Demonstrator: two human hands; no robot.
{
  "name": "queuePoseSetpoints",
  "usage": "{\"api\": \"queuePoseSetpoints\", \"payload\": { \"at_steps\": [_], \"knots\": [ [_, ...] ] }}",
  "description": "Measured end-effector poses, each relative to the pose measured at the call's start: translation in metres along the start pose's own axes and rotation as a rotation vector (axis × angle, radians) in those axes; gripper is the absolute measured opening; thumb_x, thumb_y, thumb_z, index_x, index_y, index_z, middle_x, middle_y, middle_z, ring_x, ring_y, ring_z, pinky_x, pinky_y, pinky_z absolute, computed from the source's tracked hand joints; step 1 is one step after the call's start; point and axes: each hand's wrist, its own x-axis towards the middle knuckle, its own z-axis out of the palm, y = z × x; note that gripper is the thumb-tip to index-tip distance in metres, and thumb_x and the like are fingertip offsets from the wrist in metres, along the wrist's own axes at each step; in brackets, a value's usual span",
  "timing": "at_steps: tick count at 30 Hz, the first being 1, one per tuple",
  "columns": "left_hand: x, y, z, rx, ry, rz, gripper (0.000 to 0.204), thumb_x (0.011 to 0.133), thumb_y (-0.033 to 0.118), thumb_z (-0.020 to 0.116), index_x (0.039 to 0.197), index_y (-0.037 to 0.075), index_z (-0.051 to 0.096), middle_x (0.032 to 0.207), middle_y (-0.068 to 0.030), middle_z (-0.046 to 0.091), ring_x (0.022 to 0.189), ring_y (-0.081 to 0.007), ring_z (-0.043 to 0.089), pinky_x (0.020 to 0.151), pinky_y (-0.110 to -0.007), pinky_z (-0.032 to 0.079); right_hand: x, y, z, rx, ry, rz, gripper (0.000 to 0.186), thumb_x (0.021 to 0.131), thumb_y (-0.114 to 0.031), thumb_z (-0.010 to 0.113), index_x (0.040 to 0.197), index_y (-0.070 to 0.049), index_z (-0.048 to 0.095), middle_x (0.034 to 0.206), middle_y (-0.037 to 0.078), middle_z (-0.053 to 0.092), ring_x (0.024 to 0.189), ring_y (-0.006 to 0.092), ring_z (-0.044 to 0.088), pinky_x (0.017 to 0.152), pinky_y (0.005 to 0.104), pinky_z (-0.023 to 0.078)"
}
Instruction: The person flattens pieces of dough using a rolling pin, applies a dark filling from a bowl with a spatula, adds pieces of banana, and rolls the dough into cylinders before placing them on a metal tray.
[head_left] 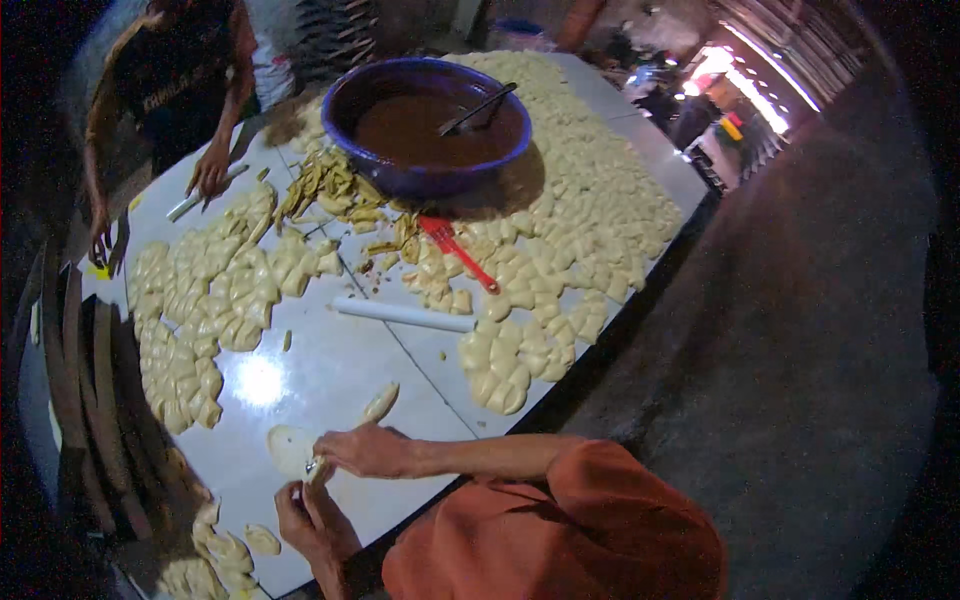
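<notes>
My right hand (368,451) and my left hand (314,522) meet close together over the table's near edge. Both are closed on a small pale piece (317,470), its kind unclear and mostly hidden by the fingers; a shiny glint shows beside it. Just beyond lies a thin, flat, round pale piece (290,450), partly covered by my right hand. A longer pale piece (381,403) rests on the tabletop past my right knuckles. Several loose pale pieces (222,548) lie at the near left corner, left of my left hand.
Flattened pale pieces cover the table's left (205,285) and right (590,195). A blue basin (345,150) of brown liquid with a dark-handled utensil stands at the back. Yellowish scraps (335,190), a red slotted tool (460,255) and a white tube (405,315) lie nearer. A person (185,85) works opposite.
</notes>
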Motion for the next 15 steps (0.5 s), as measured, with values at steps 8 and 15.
{"api": "queuePoseSetpoints", "payload": {
  "at_steps": [8, 15],
  "knots": [
    [0.006, -0.007, -0.018, 0.147, -0.044, 0.166, 0.026, 0.087, 0.010, 0.077, 0.113, 0.011, 0.074, 0.114, -0.0129, 0.070, 0.092, -0.0319, 0.073, 0.075, -0.040, 0.059, 0.008, -0.012, -0.034, -0.032, -0.137, -0.004, 0.033, 0.099, -0.011, 0.055, 0.130, -0.001, 0.062, 0.124, 0.020, 0.065, 0.103, 0.0372, 0.069, 0.082, 0.0471, 0.059],
    [0.011, -0.004, -0.025, 0.251, -0.188, 0.313, 0.032, 0.088, 0.023, 0.079, 0.117, 0.013, 0.071, 0.121, -0.0082, 0.063, 0.100, -0.0281, 0.065, 0.080, -0.042, 0.054, 0.021, -0.032, -0.045, -0.309, -0.335, -0.147, 0.031, 0.100, -0.021, 0.065, 0.128, -0.008, 0.061, 0.115, 0.012, 0.064, 0.095, 0.0297, 0.071, 0.071, 0.0415, 0.060]
  ]
}}
